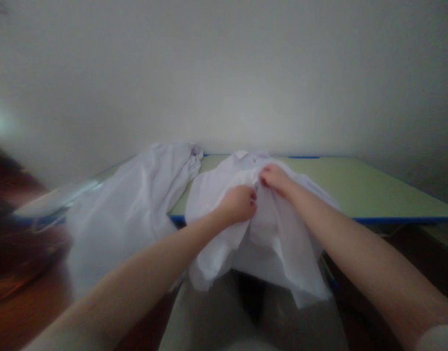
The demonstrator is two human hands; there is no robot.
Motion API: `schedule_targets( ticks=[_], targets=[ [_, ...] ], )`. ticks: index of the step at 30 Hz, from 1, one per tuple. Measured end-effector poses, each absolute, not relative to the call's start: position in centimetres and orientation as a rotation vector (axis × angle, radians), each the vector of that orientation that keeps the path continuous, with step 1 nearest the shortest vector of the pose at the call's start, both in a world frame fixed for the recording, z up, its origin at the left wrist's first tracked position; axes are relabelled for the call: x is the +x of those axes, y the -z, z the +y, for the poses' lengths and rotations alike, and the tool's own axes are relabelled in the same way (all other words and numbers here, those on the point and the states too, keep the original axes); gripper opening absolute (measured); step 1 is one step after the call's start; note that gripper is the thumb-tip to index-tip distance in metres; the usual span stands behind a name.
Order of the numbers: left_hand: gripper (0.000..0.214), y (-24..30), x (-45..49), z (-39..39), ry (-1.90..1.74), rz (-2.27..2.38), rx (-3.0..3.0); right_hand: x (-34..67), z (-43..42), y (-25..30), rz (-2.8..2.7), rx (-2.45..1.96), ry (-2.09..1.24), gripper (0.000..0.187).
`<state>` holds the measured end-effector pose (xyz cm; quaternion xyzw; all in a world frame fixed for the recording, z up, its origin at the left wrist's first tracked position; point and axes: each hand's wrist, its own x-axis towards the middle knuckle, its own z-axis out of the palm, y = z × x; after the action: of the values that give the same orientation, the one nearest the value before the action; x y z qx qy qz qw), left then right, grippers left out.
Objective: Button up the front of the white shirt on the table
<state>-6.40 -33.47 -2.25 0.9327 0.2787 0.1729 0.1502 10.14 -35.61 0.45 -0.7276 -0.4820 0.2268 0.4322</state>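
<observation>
A white shirt (220, 178) with what looks like a collar at its far end lies over the front edge of the table, its lower part hanging down towards my lap. My left hand (240, 202) is closed on the shirt's front, near a fabric edge. Slightly farther away and to the right, my right hand (275, 178) pinches the same cloth, its fingertips close to the left hand. Whether a button lies between the fingers is too blurred to tell.
The pale green table (366, 187) has a blue edge and stands against a grey-white wall (245, 83). On the left, another white cloth (136, 200) drapes over the table's front. A blurred white object (51, 200) lies at the far left.
</observation>
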Motion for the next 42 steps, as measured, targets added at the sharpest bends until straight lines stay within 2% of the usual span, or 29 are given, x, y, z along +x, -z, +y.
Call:
schedule_targets(
  ticks=[2,4,6,8,11,15,17,23,26,32,39,42],
  targets=[
    [0.027,2.8,-6.4,-33.5,-0.385,0.774,2.613,10.3,-36.0,0.9,-1.252,-1.856,-0.599,0.008],
    [0.029,2.7,-6.6,-33.3,-0.311,0.744,2.502,10.6,-36.7,1.6,-1.307,-1.872,-0.586,0.022],
    [0.030,2.2,-6.8,-32.8,-0.245,0.675,2.395,10.7,-37.6,1.8,-1.399,-1.869,-0.509,0.036],
    [0.030,1.7,-6.8,-32.3,-0.189,0.625,2.336,10.5,-38.9,1.5,-1.518,-1.867,-0.356,0.042],
    [0.025,1.4,-6.7,-31.9,-0.161,0.652,2.374,9.3,-41.0,1.1,-1.667,-1.927,-0.160,0.029],
    [0.026,2.2,-6.4,-31.9,-0.210,0.643,2.516,7.4,-42.9,1.6,-1.767,-2.034,-0.235,0.008],
    [0.023,2.6,-6.2,-32.0,-0.242,0.652,2.525,6.8,-43.2,2.2,-1.749,-2.063,-0.237,0.011],
    [0.019,2.1,-7.0,-31.9,-0.255,0.690,2.474,5.7,-43.1,3.3,-1.709,-2.163,-0.046,0.042],
    [0.020,1.4,-8.1,-31.6,-0.239,0.687,2.412,4.8,-43.4,3.0,-1.750,-2.233,0.065,0.051],
    [0.027,1.1,-9.2,-31.8,-0.138,0.675,2.352,3.3,-43.9,1.7,-1.913,-2.449,0.094,0.037],
    [0.023,1.5,-9.4,-31.6,-0.221,0.681,2.238,3.3,-42.6,1.2,-1.854,-2.597,-0.062,0.050],
    [0.026,1.9,-9.7,-31.3,-0.219,0.703,2.133,3.5,-41.7,1.2,-1.846,-2.624,-0.070,0.047]
  ],
)
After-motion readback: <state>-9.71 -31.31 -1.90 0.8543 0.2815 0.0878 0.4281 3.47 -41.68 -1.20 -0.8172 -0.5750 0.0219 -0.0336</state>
